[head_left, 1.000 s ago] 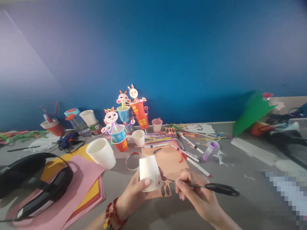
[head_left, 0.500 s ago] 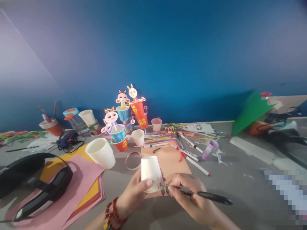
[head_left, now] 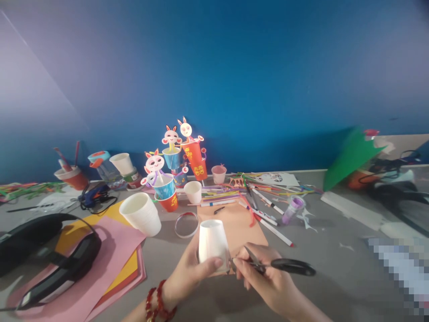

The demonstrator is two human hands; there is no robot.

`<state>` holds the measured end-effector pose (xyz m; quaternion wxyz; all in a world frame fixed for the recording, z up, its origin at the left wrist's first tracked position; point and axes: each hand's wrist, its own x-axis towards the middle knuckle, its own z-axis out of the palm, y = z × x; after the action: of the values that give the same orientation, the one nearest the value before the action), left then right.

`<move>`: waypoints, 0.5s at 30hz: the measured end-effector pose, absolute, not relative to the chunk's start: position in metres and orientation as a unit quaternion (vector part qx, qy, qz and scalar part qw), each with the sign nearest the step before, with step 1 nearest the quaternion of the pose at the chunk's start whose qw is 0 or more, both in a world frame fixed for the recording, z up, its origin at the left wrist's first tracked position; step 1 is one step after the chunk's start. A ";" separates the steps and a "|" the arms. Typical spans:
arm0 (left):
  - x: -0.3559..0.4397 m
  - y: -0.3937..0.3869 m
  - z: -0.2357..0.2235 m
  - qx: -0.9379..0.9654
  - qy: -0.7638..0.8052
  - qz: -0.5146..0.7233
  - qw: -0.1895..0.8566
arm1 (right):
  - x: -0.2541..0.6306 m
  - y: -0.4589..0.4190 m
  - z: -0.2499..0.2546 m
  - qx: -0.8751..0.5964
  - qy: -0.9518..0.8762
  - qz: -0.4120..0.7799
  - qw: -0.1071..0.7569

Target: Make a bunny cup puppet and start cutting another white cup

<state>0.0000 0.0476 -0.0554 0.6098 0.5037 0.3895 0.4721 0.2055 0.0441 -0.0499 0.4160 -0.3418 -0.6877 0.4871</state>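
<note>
My left hand (head_left: 189, 273) is wrapped around an upside-down white paper cup (head_left: 212, 241), held just above the grey table. A red bead bracelet (head_left: 157, 304) circles that wrist. My right hand (head_left: 264, 279) grips black-handled scissors (head_left: 284, 266), whose blades are parted and point left at the cup's lower rim. Under both hands lies an orange paper sheet (head_left: 234, 223).
A tilted stack of white cups (head_left: 140, 213), a tape ring (head_left: 186, 224), pink and yellow paper sheets (head_left: 110, 250), black headphones (head_left: 47, 255), rabbit-decorated cups (head_left: 174, 167), scattered markers and straws (head_left: 264, 205), a purple-capped bottle (head_left: 291, 209), and green paper (head_left: 348, 156) at right.
My right hand has brought the scissors leftward until the blades reach the cup's rim, and the blades now stand apart. My left hand has turned the cup slightly more upright.
</note>
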 end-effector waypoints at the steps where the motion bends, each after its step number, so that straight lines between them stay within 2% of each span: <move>1: 0.000 0.047 -0.054 0.511 0.384 0.469 0.609 | 0.204 0.044 -0.050 -0.346 -0.674 0.503 0.416; 6: -0.001 0.050 -0.058 0.513 0.352 0.475 0.623 | 0.201 0.045 -0.050 -0.352 -0.638 0.537 0.425; 15: -0.002 0.055 -0.063 0.389 0.280 0.472 0.740 | 0.213 0.049 -0.055 -0.301 -0.657 0.466 0.511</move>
<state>-0.0017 0.0546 -0.0634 0.7398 0.3894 0.2796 0.4721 0.2131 0.0492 -0.0550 0.5111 -0.3005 -0.6566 0.4661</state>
